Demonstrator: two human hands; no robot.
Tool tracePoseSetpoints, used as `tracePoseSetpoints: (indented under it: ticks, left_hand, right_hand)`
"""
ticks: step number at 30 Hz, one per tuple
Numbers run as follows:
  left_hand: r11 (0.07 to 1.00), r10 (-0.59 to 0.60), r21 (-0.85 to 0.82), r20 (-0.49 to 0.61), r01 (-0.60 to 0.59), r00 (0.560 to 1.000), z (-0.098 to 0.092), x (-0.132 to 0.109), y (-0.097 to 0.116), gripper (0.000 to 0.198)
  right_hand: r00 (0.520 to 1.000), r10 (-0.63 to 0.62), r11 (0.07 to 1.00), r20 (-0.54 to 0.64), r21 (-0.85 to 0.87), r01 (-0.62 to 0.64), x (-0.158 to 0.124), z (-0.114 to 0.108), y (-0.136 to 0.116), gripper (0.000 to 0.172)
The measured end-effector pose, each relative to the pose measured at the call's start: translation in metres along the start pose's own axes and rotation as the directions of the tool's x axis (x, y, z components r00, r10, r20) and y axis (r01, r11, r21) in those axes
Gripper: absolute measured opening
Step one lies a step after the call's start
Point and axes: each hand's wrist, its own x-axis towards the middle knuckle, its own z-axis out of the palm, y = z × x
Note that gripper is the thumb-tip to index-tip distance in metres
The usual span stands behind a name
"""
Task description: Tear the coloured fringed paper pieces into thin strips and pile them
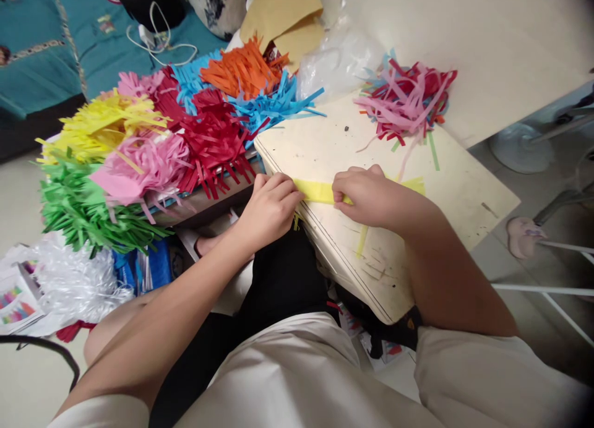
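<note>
A strip of yellow tissue paper [317,190] stretches between my two hands over the cream board [306,140]. At the board's left edge, my left hand [273,202] is closed on one end of it, with thin fringe hanging just below. My right hand [359,193] is curled into a fist on the paper farther right. More yellow paper [414,184] shows beyond my right wrist, and a narrow yellow piece [362,239] lies on the board below. What the fingertips pinch is partly hidden.
Fringed paper bundles lie at left: green [88,205], yellow [106,119], pink [148,162], red [211,137], blue [273,103], orange [245,69]. Mixed paper strips [403,100] sit on the board's far side, near a clear plastic bag [341,54] and brown envelope [283,10].
</note>
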Motion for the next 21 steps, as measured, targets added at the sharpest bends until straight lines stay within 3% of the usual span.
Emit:
tracePoseSetpoints:
  ticks: [3,10,15,21]
  left_hand:
    - [0.998,-0.027,-0.059,0.017,0.028,0.999,0.0,0.005,-0.001,0.021]
    - [0.988,-0.068,-0.135,0.011,0.069,0.998,0.003,0.011,-0.006,0.024]
    - [0.964,-0.163,-0.219,-0.027,0.153,0.986,0.007,0.015,-0.008,0.021]
    - [0.945,-0.277,-0.192,-0.049,0.263,0.96,0.009,0.021,-0.009,0.02]
  right_hand:
    - [1.0,0.002,1.0,0.002,0.023,-0.002,-0.001,-0.002,0.0,0.02]
    - [0.999,0.034,0.998,0.02,0.049,-0.035,-0.003,-0.007,0.0,0.018]
    - [0.997,0.081,0.996,0.009,0.018,-0.082,0.003,-0.006,-0.001,0.026]
    - [0.986,0.167,0.985,-0.013,0.054,-0.166,0.01,-0.004,0.001,0.023]
